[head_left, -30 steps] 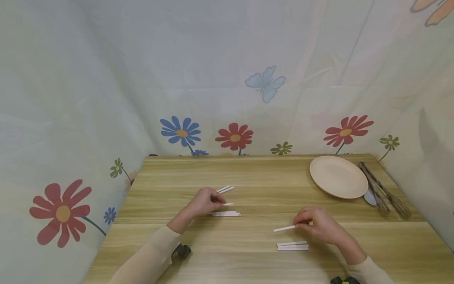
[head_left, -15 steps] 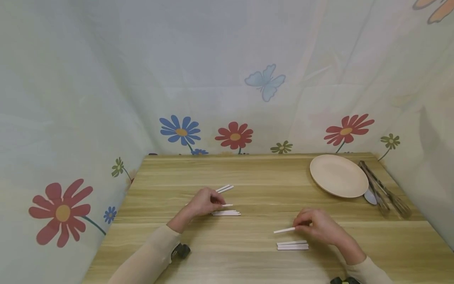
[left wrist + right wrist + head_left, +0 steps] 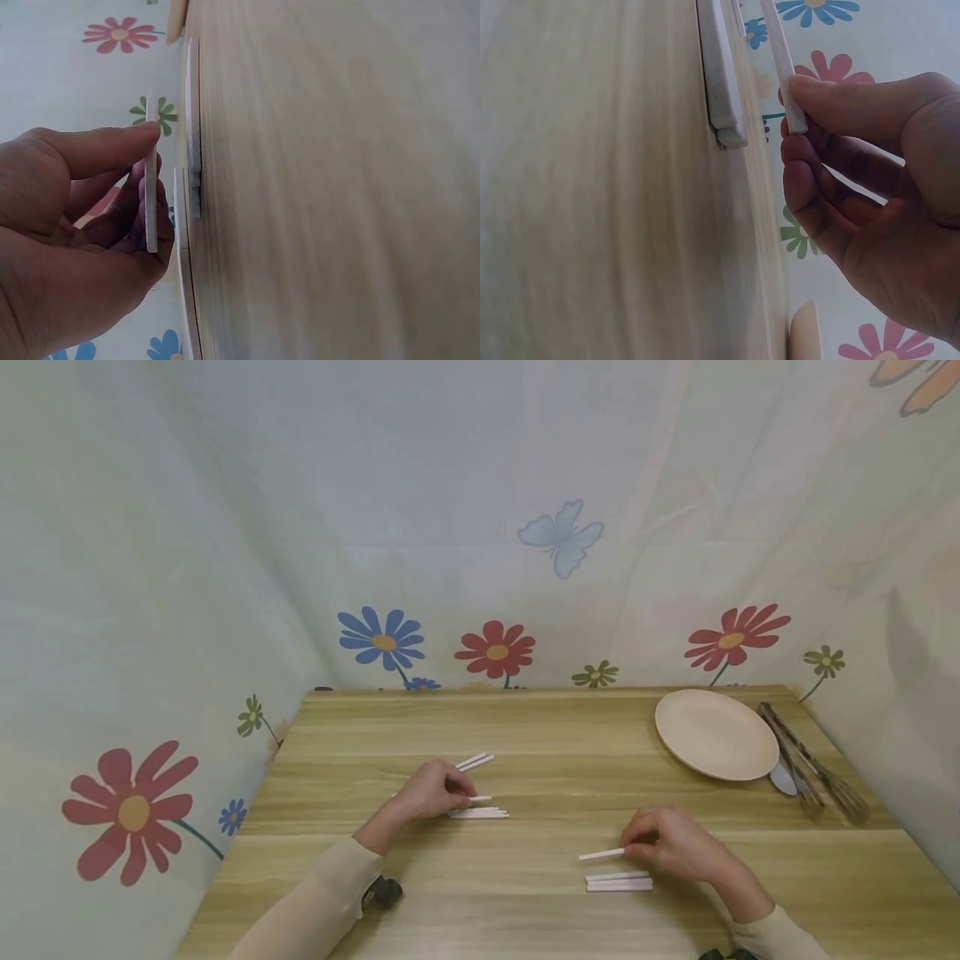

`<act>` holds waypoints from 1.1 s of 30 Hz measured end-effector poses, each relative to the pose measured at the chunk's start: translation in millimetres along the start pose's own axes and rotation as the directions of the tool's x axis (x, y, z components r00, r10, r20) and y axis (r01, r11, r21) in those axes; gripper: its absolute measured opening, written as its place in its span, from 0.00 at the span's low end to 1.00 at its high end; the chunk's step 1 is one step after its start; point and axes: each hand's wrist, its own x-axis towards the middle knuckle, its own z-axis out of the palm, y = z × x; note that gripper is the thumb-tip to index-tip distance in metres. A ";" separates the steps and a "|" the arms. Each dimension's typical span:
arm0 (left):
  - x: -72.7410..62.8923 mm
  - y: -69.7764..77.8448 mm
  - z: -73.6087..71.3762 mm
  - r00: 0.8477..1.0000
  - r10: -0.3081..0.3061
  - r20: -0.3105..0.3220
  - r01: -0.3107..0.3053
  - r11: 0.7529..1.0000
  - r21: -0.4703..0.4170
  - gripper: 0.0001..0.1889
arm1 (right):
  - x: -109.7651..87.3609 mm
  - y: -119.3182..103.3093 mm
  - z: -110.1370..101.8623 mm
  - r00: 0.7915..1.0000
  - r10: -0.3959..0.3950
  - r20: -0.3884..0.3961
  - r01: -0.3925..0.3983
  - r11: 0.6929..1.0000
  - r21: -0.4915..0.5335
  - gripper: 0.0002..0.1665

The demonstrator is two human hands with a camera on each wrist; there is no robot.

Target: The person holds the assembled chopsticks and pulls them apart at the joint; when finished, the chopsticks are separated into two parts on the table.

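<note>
My left hand [image 3: 431, 789] pinches a thin white stick [image 3: 151, 199] between thumb and fingers, slightly above the table. Just in front of that hand lies a small row of white sticks [image 3: 480, 813], and a slanted pair of sticks [image 3: 477, 762] lies behind it. On the right, my right hand [image 3: 671, 842] pinches the end of another white stick [image 3: 600, 854], which points left. Below this stick a close-set row of white sticks [image 3: 618, 882] rests on the table. The right wrist view shows the held stick [image 3: 782, 60] apart from the row.
A round beige plate [image 3: 716, 735] sits at the back right of the wooden table [image 3: 555, 727]. Beside it lie a spoon [image 3: 783, 778] and other long utensils [image 3: 813, 764], partly overlapping. A flowered cloth [image 3: 450, 527] hangs behind and at both sides.
My right hand has come down a little, bringing its stick closer to the row below. The left hand has lowered slightly with its stick. The piles stay put.
</note>
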 end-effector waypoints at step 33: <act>-1.6 -2.4 1.3 0.999 -0.002 0.032 0.001 0.999 0.033 0.03 | -2.3 2.7 1.7 0.991 0.083 0.102 -0.083 0.997 0.000 0.04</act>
